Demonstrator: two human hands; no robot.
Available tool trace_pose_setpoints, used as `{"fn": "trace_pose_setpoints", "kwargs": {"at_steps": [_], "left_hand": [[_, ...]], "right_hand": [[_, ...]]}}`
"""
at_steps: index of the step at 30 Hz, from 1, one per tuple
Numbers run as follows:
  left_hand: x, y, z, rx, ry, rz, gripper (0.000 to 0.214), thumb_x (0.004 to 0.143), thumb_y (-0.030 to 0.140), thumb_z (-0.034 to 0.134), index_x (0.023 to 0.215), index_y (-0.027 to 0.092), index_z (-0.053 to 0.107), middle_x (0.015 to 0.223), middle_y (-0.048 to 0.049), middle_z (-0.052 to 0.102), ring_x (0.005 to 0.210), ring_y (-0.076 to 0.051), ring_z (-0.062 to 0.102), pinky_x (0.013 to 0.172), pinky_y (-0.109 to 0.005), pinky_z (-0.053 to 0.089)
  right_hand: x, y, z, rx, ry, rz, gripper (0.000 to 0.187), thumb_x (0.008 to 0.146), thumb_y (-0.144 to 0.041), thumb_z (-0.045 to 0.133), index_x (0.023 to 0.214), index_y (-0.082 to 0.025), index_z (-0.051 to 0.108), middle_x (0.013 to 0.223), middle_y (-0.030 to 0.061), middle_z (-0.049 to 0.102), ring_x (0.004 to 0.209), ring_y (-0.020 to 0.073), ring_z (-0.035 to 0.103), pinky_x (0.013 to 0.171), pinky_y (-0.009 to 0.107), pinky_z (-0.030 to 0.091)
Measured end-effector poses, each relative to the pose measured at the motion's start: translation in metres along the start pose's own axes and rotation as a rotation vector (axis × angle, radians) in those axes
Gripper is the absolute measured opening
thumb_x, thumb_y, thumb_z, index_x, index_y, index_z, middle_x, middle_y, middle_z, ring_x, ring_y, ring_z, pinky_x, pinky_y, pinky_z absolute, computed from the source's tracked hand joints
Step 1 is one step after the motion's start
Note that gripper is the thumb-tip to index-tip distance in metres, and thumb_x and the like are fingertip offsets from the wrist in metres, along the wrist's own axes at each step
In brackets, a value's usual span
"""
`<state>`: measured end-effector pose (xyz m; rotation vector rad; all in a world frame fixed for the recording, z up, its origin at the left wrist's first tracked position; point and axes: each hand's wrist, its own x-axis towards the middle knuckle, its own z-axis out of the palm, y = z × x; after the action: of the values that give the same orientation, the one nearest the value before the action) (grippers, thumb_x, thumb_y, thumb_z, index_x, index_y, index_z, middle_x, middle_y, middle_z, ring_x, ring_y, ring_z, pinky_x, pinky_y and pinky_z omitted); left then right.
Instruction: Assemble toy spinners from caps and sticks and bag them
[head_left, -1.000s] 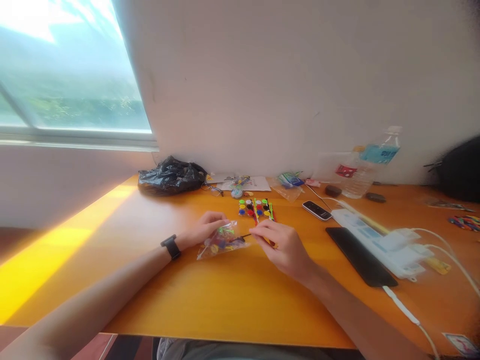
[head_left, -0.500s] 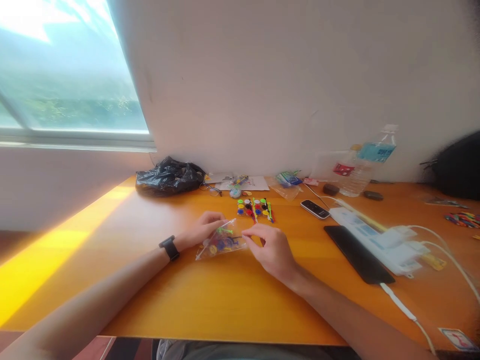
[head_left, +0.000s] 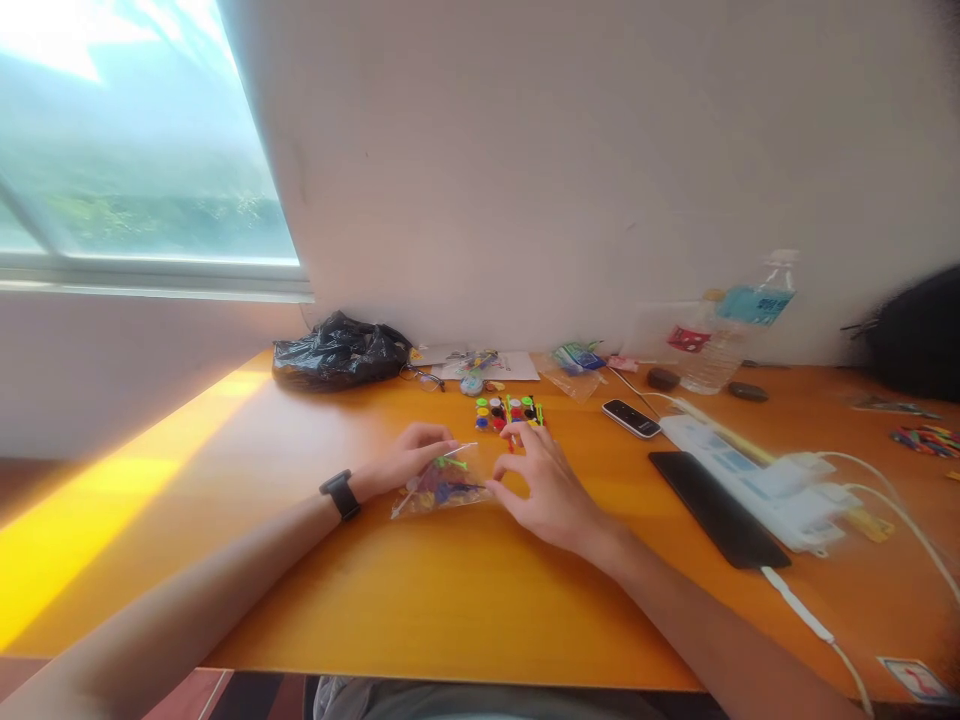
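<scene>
A clear plastic bag (head_left: 448, 488) of small coloured plastic pieces lies on the wooden table in front of me. My left hand (head_left: 412, 458), with a black watch on the wrist, is closed on the bag's upper left edge; its fingertips are partly hidden. At the bag's right side, my right hand (head_left: 544, 490) has its thumb and fingers apart, the fingertips near the bag's corner. Just beyond that hand sit rows of round coloured plastic pieces (head_left: 495, 412) and several thin coloured sticks (head_left: 538, 412), partly covered by my fingers.
A black plastic bag (head_left: 341, 352) stands at the back left. To the right lie a phone (head_left: 716, 508), a white power strip (head_left: 739, 480) with cables, and a small black device (head_left: 630, 418). Two plastic bottles (head_left: 709, 350) stand by the wall. Papers (head_left: 517, 366) and a clear packet (head_left: 574, 368) lie behind.
My right hand's fingers have spread from a pinch at the bag's right edge, reaching forward over the sticks. The bag has sunk slightly; my left hand stays on it.
</scene>
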<state>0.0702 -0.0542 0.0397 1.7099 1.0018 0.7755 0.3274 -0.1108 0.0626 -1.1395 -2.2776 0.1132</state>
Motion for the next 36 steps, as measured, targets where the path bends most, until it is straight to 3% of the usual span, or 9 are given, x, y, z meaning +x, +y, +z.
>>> {"fn": "trace_pose_setpoints", "kwargs": {"at_steps": [3, 6, 9, 14, 18, 23, 30, 33, 36], "left_hand": [[0.0, 0.0, 0.0, 0.008, -0.008, 0.002, 0.046, 0.094, 0.057, 0.062, 0.077, 0.015, 0.063, 0.063, 0.0015, 0.06, 0.052, -0.011, 0.053, 0.048, -0.02, 0.039], [0.001, -0.001, 0.0, 0.033, -0.015, 0.03, 0.046, 0.095, 0.057, 0.062, 0.076, 0.015, 0.064, 0.065, 0.0015, 0.059, 0.056, -0.011, 0.053, 0.052, -0.021, 0.042], [0.0, -0.001, 0.001, 0.031, -0.017, 0.039, 0.045, 0.095, 0.057, 0.061, 0.079, 0.014, 0.065, 0.067, 0.0007, 0.06, 0.058, -0.012, 0.054, 0.054, -0.021, 0.043], [-0.002, 0.005, 0.002, 0.059, -0.009, 0.058, 0.048, 0.097, 0.06, 0.057, 0.081, 0.015, 0.064, 0.071, 0.0003, 0.059, 0.063, -0.013, 0.054, 0.056, -0.021, 0.043], [-0.004, 0.013, 0.002, 0.002, 0.056, 0.11, 0.052, 0.099, 0.064, 0.052, 0.096, 0.015, 0.069, 0.088, -0.0032, 0.063, 0.077, -0.016, 0.058, 0.065, -0.024, 0.049], [-0.01, 0.027, 0.008, -0.145, -0.019, 0.134, 0.045, 0.096, 0.055, 0.064, 0.118, 0.016, 0.069, 0.099, -0.0049, 0.067, 0.081, -0.017, 0.061, 0.066, -0.024, 0.05], [-0.016, 0.046, 0.019, -0.138, -0.092, 0.19, 0.059, 0.088, 0.042, 0.08, 0.138, 0.019, 0.061, 0.108, -0.0079, 0.071, 0.087, -0.019, 0.067, 0.08, -0.03, 0.054], [-0.017, 0.046, 0.019, -0.19, -0.207, 0.169, 0.063, 0.081, 0.043, 0.086, 0.134, 0.018, 0.063, 0.103, -0.0083, 0.072, 0.087, -0.02, 0.069, 0.08, -0.032, 0.054], [-0.016, 0.042, 0.021, -0.165, -0.298, 0.148, 0.047, 0.076, 0.043, 0.09, 0.108, 0.013, 0.072, 0.09, -0.005, 0.071, 0.077, -0.017, 0.066, 0.071, -0.028, 0.051]], "right_hand": [[-0.001, 0.001, -0.008, -0.008, -0.114, -0.08, 0.01, 0.096, -0.027, 0.068, 0.099, -0.027, 0.078, 0.142, 0.0102, 0.052, 0.133, 0.0326, 0.05, 0.111, 0.056, 0.045], [-0.001, -0.002, -0.016, -0.067, -0.205, -0.193, 0.03, 0.101, -0.022, 0.06, 0.127, -0.034, 0.071, 0.152, 0.0101, 0.046, 0.14, 0.0317, 0.047, 0.114, 0.055, 0.042], [0.001, -0.005, -0.018, -0.146, -0.221, -0.258, 0.027, 0.104, -0.023, 0.053, 0.124, -0.029, 0.07, 0.155, 0.0129, 0.046, 0.137, 0.0322, 0.051, 0.111, 0.054, 0.045], [0.004, -0.005, -0.016, -0.152, -0.133, -0.223, 0.021, 0.106, -0.029, 0.052, 0.105, -0.018, 0.07, 0.135, 0.0171, 0.062, 0.116, 0.0305, 0.064, 0.1, 0.047, 0.051], [0.004, 0.0, -0.017, 0.066, -0.073, -0.055, 0.027, 0.107, -0.032, 0.051, 0.097, -0.02, 0.072, 0.108, 0.0092, 0.071, 0.096, 0.0226, 0.07, 0.088, 0.036, 0.055], [0.006, 0.013, -0.016, 0.314, -0.037, 0.04, 0.021, 0.102, -0.037, 0.061, 0.112, -0.027, 0.077, 0.129, 0.0072, 0.066, 0.105, 0.0224, 0.071, 0.092, 0.035, 0.059], [0.01, 0.009, -0.024, 0.345, 0.287, -0.098, 0.027, 0.099, -0.025, 0.064, 0.125, -0.029, 0.071, 0.126, 0.0083, 0.066, 0.12, 0.0271, 0.065, 0.106, 0.043, 0.055], [0.008, 0.002, -0.025, 0.342, 0.323, -0.164, 0.031, 0.098, -0.022, 0.065, 0.128, -0.03, 0.069, 0.127, 0.0078, 0.065, 0.124, 0.0267, 0.063, 0.111, 0.044, 0.052], [0.005, -0.002, -0.019, 0.358, 0.27, -0.155, 0.035, 0.097, -0.024, 0.068, 0.131, -0.031, 0.066, 0.134, 0.009, 0.059, 0.128, 0.0285, 0.06, 0.112, 0.046, 0.051]]}}
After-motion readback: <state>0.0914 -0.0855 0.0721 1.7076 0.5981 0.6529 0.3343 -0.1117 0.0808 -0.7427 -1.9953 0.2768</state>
